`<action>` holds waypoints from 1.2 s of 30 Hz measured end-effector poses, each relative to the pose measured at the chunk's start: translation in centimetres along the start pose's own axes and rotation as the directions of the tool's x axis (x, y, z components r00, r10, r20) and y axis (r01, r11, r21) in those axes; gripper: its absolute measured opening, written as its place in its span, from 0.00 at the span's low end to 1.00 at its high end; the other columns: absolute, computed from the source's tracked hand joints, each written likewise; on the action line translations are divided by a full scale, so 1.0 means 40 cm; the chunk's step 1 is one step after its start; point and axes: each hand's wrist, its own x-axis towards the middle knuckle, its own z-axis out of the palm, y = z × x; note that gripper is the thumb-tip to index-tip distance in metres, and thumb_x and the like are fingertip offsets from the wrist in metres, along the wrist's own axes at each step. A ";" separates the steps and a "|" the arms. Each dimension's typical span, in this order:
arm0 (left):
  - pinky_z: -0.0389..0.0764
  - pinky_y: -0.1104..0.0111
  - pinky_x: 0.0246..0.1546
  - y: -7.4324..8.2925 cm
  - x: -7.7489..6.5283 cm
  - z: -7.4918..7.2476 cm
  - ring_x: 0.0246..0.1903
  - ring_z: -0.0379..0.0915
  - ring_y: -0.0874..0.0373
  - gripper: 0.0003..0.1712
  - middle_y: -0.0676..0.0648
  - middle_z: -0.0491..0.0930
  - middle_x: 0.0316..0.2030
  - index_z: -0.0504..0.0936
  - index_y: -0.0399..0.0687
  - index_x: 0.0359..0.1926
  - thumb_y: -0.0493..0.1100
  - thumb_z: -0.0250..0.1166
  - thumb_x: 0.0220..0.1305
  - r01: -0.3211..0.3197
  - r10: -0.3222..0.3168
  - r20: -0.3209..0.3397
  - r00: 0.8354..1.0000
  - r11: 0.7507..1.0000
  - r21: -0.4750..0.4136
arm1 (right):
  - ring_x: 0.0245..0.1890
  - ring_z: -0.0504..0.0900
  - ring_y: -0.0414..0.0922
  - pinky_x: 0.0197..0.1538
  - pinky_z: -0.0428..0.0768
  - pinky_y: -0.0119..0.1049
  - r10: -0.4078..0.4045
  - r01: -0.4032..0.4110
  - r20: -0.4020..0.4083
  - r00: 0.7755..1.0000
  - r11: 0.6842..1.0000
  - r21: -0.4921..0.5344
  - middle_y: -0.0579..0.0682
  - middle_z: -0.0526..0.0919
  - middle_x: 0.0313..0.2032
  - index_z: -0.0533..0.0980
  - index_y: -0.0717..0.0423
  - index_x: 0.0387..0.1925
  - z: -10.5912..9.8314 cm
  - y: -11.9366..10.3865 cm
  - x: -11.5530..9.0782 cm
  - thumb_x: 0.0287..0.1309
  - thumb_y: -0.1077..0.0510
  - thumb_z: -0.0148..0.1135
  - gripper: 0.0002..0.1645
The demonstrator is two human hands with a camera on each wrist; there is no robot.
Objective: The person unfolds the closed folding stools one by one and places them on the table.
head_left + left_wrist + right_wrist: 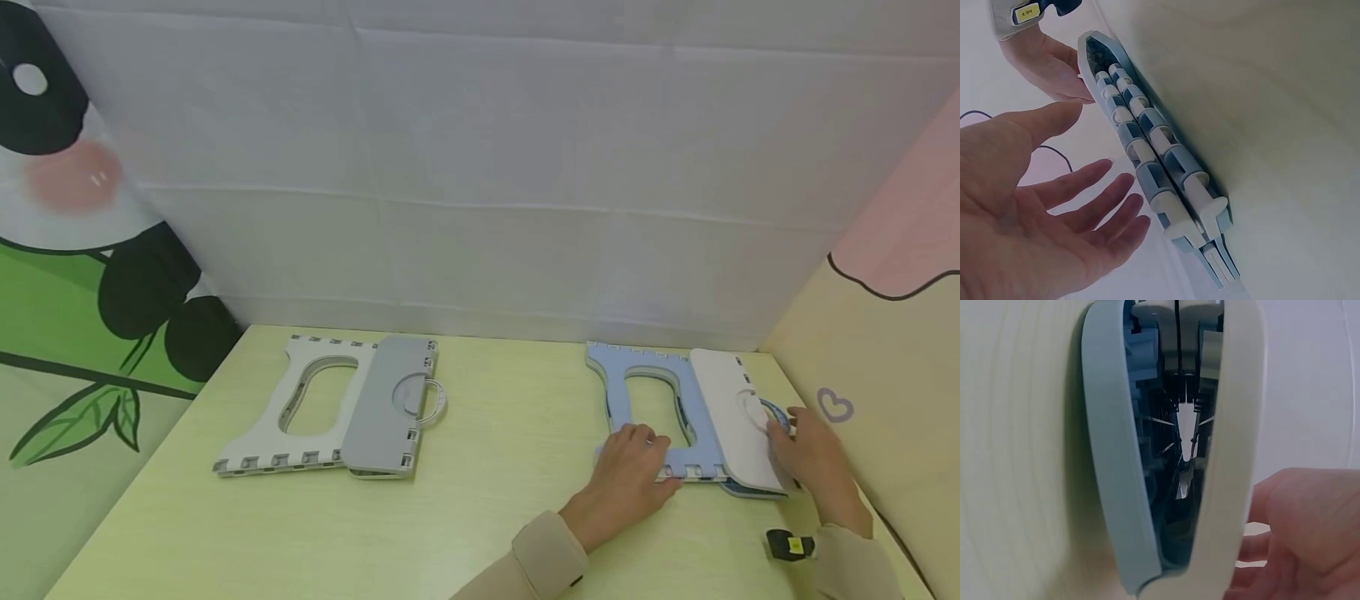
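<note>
A folded step stool [742, 417] lies on the table at the right, with a white top panel, blue legs and a blue handle [774, 412]. My left hand [628, 473] is over the near edge of its blue leg part [705, 454]. In the left wrist view, that hand's fingers [1094, 212] are loosely extended beside the blue and white hinges [1147, 137]. At the stool's right end is my right hand [813, 454], its thumb and fingertips by the handle. The right wrist view shows it beside the white panel [1238, 425], fingers partly hidden; I cannot tell whether they grip.
Another folded stool [386, 408], white with a grey top and a pale ring handle [435, 402], lies on the left of the pale yellow table [337, 533]. A white cloth wall [487, 167] stands behind. The right side wall [885, 400] is close to my right hand.
</note>
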 end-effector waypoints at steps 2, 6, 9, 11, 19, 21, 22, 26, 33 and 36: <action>0.76 0.72 0.53 0.000 0.000 0.000 0.52 0.74 0.60 0.22 0.53 0.80 0.51 0.84 0.53 0.53 0.61 0.67 0.69 -0.012 0.012 -0.008 1.000 1.000 0.015 | 0.53 0.69 0.80 0.54 0.72 0.70 -0.016 0.016 -0.001 1.000 1.000 -0.005 0.88 0.64 0.55 0.56 0.90 0.61 0.001 0.004 0.003 0.77 0.56 0.43 0.34; 0.76 0.72 0.51 0.001 0.002 -0.003 0.49 0.74 0.61 0.21 0.54 0.80 0.48 0.83 0.53 0.52 0.61 0.68 0.69 -0.025 0.026 -0.010 1.000 0.999 0.030 | 0.53 0.70 0.80 0.53 0.72 0.70 -0.027 0.027 0.010 1.000 1.000 -0.004 0.87 0.65 0.55 0.56 0.90 0.61 0.000 0.010 0.008 0.77 0.56 0.42 0.34; 0.76 0.72 0.50 0.003 0.004 0.002 0.48 0.74 0.62 0.21 0.54 0.80 0.47 0.83 0.53 0.53 0.59 0.68 0.69 -0.033 0.033 -0.003 0.999 0.999 0.017 | 0.54 0.69 0.80 0.54 0.72 0.70 -0.018 0.017 0.034 0.999 1.000 0.004 0.87 0.63 0.56 0.55 0.90 0.62 -0.002 0.012 0.008 0.78 0.55 0.41 0.35; 0.76 0.73 0.50 0.004 0.005 0.006 0.47 0.74 0.62 0.20 0.54 0.80 0.47 0.83 0.52 0.53 0.59 0.69 0.68 -0.038 0.038 0.001 0.999 0.999 0.009 | 0.55 0.68 0.80 0.56 0.71 0.71 -0.016 0.015 0.053 0.998 1.000 0.013 0.87 0.62 0.57 0.54 0.90 0.62 -0.003 0.015 0.009 0.79 0.54 0.40 0.36; 0.75 0.73 0.50 0.009 0.011 0.016 0.48 0.74 0.62 0.18 0.55 0.80 0.47 0.83 0.54 0.49 0.59 0.69 0.68 -0.047 0.046 0.026 0.999 0.998 0.038 | 0.61 0.64 0.81 0.61 0.67 0.72 0.010 -0.018 0.108 0.994 0.997 0.074 0.88 0.58 0.62 0.51 0.90 0.65 -0.003 0.031 0.014 0.81 0.50 0.39 0.40; 0.75 0.74 0.50 0.011 0.014 0.015 0.49 0.74 0.62 0.17 0.55 0.80 0.47 0.83 0.54 0.48 0.58 0.69 0.68 -0.047 0.045 0.043 0.998 0.998 0.047 | 0.62 0.63 0.81 0.61 0.66 0.73 0.016 -0.027 0.118 0.993 0.996 0.090 0.88 0.57 0.63 0.50 0.89 0.66 -0.003 0.036 0.015 0.81 0.48 0.39 0.42; 0.75 0.74 0.50 0.011 0.015 0.015 0.49 0.74 0.62 0.16 0.55 0.80 0.47 0.82 0.55 0.48 0.58 0.69 0.68 -0.045 0.043 0.052 0.998 0.998 0.048 | 0.63 0.62 0.81 0.62 0.65 0.73 0.020 -0.033 0.125 0.992 0.994 0.101 0.87 0.56 0.64 0.49 0.88 0.67 -0.003 0.038 0.015 0.81 0.47 0.39 0.42; 0.75 0.74 0.49 0.012 0.019 0.014 0.49 0.74 0.62 0.15 0.55 0.80 0.47 0.82 0.55 0.47 0.57 0.69 0.69 -0.045 0.042 0.073 0.996 0.998 0.045 | 0.65 0.60 0.80 0.62 0.65 0.73 0.055 -0.077 0.147 0.988 0.986 0.149 0.86 0.53 0.67 0.46 0.84 0.71 -0.003 0.044 0.015 0.81 0.43 0.39 0.46; 0.75 0.76 0.49 0.015 0.019 0.018 0.47 0.74 0.64 0.14 0.55 0.79 0.47 0.82 0.54 0.49 0.55 0.69 0.69 -0.070 0.067 0.073 0.995 0.997 0.041 | 0.65 0.60 0.80 0.60 0.69 0.70 0.069 -0.102 0.140 0.988 0.965 0.240 0.85 0.53 0.68 0.48 0.82 0.72 0.001 0.051 0.010 0.81 0.46 0.39 0.43; 0.74 0.76 0.51 0.018 0.020 0.019 0.48 0.74 0.64 0.16 0.55 0.79 0.48 0.81 0.54 0.51 0.55 0.68 0.70 -0.072 0.069 0.079 0.994 0.996 0.044 | 0.63 0.65 0.78 0.53 0.80 0.55 0.051 -0.078 0.119 0.992 0.968 0.239 0.85 0.57 0.66 0.51 0.83 0.71 0.000 0.051 0.012 0.81 0.49 0.40 0.40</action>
